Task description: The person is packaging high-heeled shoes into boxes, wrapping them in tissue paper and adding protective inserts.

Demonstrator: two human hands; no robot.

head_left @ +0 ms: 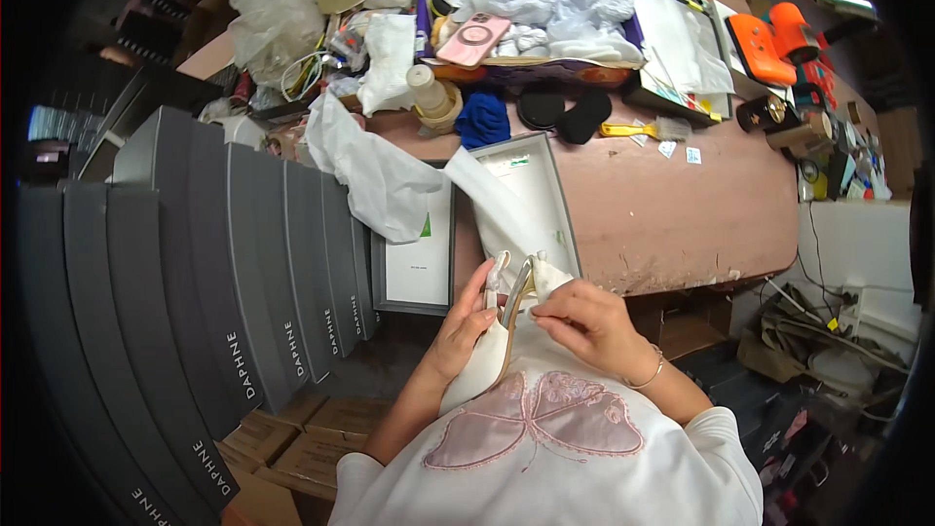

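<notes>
Held up before the chest, just short of the table [682, 219]: white shoe [490, 358], opening uppermost. Left hand [462, 333] clamped around one side, thumb and fingers pressed to the upper. Right hand [592, 329] curled at the other side, thumb and forefinger close together (cannot tell whether anything is pinched between). Likely light, smooth, a little slippery; probably firm at the sole, softer along the upper, easily smudged. Best gripped, by guess, round the sole edges. Beyond: open grey box [531, 180] with tissue paper [492, 205] inside; to the left, stacked dark boxes [209, 234].
</notes>
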